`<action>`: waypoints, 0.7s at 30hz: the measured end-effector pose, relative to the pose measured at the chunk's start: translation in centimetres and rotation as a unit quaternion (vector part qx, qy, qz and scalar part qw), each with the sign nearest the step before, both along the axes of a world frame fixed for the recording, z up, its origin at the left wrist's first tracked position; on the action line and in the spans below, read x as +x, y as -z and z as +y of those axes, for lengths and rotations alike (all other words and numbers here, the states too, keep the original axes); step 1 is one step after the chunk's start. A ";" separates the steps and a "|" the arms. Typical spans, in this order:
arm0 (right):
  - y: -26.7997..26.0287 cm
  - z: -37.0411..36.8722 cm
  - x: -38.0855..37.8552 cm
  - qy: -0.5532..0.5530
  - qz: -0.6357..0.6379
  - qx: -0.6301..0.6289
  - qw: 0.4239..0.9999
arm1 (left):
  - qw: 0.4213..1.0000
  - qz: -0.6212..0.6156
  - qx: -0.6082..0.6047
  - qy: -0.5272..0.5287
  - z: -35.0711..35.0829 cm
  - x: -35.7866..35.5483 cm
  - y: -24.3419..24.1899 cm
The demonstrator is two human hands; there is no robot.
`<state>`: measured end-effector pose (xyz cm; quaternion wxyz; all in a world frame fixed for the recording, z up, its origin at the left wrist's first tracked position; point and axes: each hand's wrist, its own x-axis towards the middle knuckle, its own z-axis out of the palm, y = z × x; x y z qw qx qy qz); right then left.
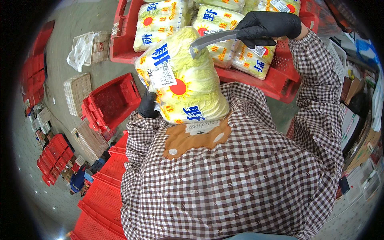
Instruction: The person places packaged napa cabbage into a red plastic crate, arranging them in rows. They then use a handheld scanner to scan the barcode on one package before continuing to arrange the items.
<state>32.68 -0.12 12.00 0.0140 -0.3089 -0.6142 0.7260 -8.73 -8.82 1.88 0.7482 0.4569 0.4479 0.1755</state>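
My left hand [148, 105], in a black glove, holds the lower left side of a clear printed bag of napa cabbage [207, 87] against my checked smock. The bag bears a white label and a red sun print. Above it, my black-gloved right hand [264, 28] grips a curved grey tool [213, 39], perhaps a knife, whose tip lies over the upper right part of the cabbage. Behind, a red plastic crate [255, 87] holds several similar cabbage bags [160, 22]. The fingers of my left hand are partly hidden by the bag.
An unstacked-looking red crate [115, 102] and white baskets [77, 94] stand on the floor at left. Stacked red crates [103, 192] rise beside my left side. Cardboard boxes [364, 147] lie at right. A person in blue [78, 181] is far off at lower left.
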 end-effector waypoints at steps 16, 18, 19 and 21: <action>3.6 -5.3 -0.3 0.144 0.157 -0.087 0.973 | 0.958 -0.105 -0.224 -0.145 -0.3 2.9 -3.5; 3.8 -6.4 -0.6 0.163 0.179 -0.088 0.966 | 0.962 -0.105 -0.213 -0.134 -0.3 2.8 -3.4; 3.9 -6.9 -0.6 0.167 0.197 -0.132 0.957 | 0.964 -0.103 -0.208 -0.131 -0.2 2.8 -3.3; 4.0 -8.2 -0.8 0.218 0.179 -0.198 0.939 | 0.967 -0.102 -0.196 -0.126 -0.3 2.7 -3.1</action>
